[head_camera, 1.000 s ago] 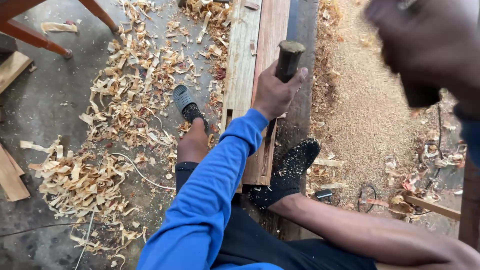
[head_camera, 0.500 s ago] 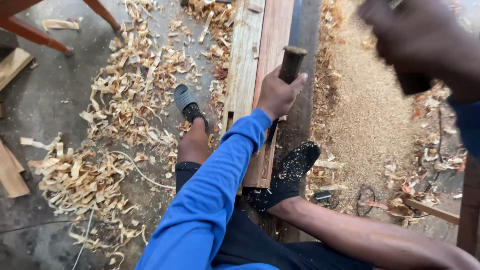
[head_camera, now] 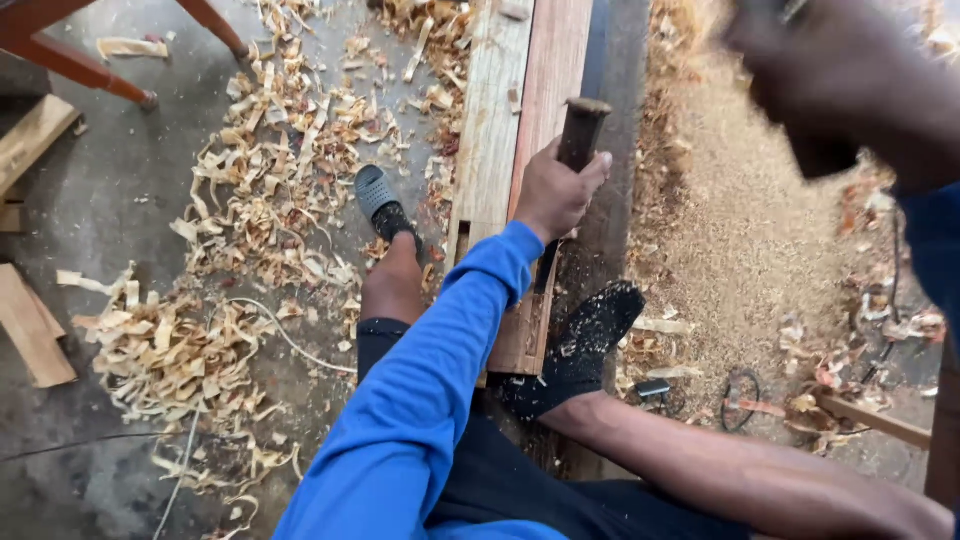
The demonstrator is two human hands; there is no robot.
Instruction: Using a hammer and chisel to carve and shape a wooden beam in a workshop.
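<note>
Chisel (head_camera: pixel 578 140) stands upright on the reddish plank (head_camera: pixel 548 150), left hand (head_camera: pixel 553 195) clamped round its handle; right hand (head_camera: pixel 840 80) is raised and blurred, its grip impossible to tell. Shavings (head_camera: pixel 270 190) and sawdust (head_camera: pixel 740 240) suggest much cutting done, though the cut's depth is hidden.

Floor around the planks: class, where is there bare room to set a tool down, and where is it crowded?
Bare concrete floor lies at the left, between the red legs, the wood offcuts and the shavings. Crowded: shavings left of the planks, sawdust to their right, and the planks themselves, where the left hand grips a chisel.
</note>
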